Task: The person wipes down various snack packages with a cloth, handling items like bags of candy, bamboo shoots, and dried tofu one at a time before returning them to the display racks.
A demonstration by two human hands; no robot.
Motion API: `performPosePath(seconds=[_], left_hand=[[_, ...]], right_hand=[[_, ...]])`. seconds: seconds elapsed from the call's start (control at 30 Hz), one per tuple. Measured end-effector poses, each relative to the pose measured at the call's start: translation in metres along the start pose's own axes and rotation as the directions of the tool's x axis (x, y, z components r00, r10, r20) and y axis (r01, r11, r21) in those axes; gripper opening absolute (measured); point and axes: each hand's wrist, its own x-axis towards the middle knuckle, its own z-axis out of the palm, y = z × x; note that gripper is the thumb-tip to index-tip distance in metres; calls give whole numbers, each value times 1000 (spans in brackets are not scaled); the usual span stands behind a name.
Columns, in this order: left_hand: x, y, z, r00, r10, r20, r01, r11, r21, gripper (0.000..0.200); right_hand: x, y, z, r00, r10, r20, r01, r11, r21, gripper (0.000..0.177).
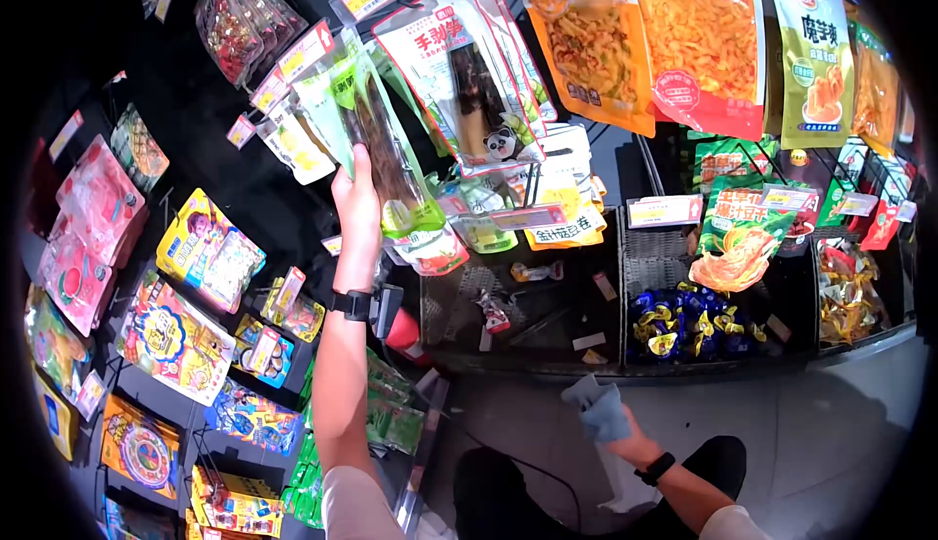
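Note:
My left hand is raised at the hanging snack packs, its fingers closed on the edge of a green-and-clear pack with dark contents. Just right of that pack hangs a white-and-red pack with a panda on it. Low on the right, my right hand is closed around a crumpled grey-blue cloth, above the floor. A black band is on each wrist.
Large orange and red packs hang at the upper right. Below them are wicker bins, one with blue-wrapped sweets. More packs hang on the left. A cable runs over the grey floor near my knees.

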Motion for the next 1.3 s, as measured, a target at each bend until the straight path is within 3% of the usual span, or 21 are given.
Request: performPosePath(seconds=[0.13,0.2,0.43,0.5,0.53,0.6,0.63,0.7,0.73,0.77,0.83,0.93,1.0,1.07,1.1,1.13,1.17,1.2,1.23,1.27,1.3], left_hand=[[1,-3,-3,1000,-21,10,21,1000,-13,43],[-1,-2,-1,999,-29,37,30,999,-15,44],[-2,5,5,1000,-17,7,16,999,43,46],[-2,3,8,997,-63,35,62,998,33,47],[0,1,9,1000,4,21,-6,995,98,47],[11,-11,4,996,-83,34,76,980,187,45],[12,-13,5,995,-80,58,71,987,145,45],[19,-16,14,992,-88,90,84,995,49,45],[21,-18,22,990,-106,95,106,994,3,46],[18,-14,31,998,-66,12,64,989,131,49],[33,-32,24,991,-90,94,76,987,143,53],[38,-46,24,987,-107,117,96,990,99,52],[32,-44,26,967,-256,-4,255,965,66,43],[20,-47,23,981,-185,-63,193,968,163,35],[7,-41,25,994,-75,-75,81,994,78,41],[-10,-32,21,991,112,-76,-83,945,317,45],[-18,-25,15,971,237,-31,-180,811,557,47],[-69,-8,41,886,463,-33,-439,859,261,49],[-101,14,64,888,451,-82,-422,874,239,47],[-129,19,79,865,500,-29,-485,851,200,38],[-143,12,70,900,414,135,-432,812,393,31]], right_hand=[[-1,-1,1,998,-58,0,58,997,44,31],[-3,-4,-4,995,-95,28,98,984,-150,31],[-5,-7,-2,998,-61,15,63,986,-151,30],[-4,-8,3,996,-81,-40,79,996,-44,29],[0,-9,2,996,-67,-55,65,997,-40,29],[-2,-18,-2,971,-227,73,238,949,-209,29],[-6,-24,-2,979,-202,32,204,955,-214,29],[-9,-34,1,987,-159,31,160,987,-26,28],[-14,-33,-1,991,-137,0,137,990,-22,28],[-13,-29,-3,990,-138,11,139,988,-69,28],[-10,-24,0,973,-231,-11,219,937,-273,28],[-10,-23,-6,968,-252,14,245,922,-300,27],[-13,-22,-8,969,-245,-36,230,945,-234,27],[-12,-15,-13,967,-241,-79,226,960,-166,28],[-10,-6,-17,957,-267,-114,239,947,-214,25],[-7,2,-23,944,-295,-148,250,931,-265,22],[8,-68,-6,964,127,-234,-201,924,-326,24],[27,-141,2,796,503,-336,-601,723,-341,28],[31,-139,-14,678,724,-130,-729,685,10,40],[24,-114,-22,673,726,-142,-731,682,25,40],[14,-78,-32,864,502,-46,-448,808,383,47]])
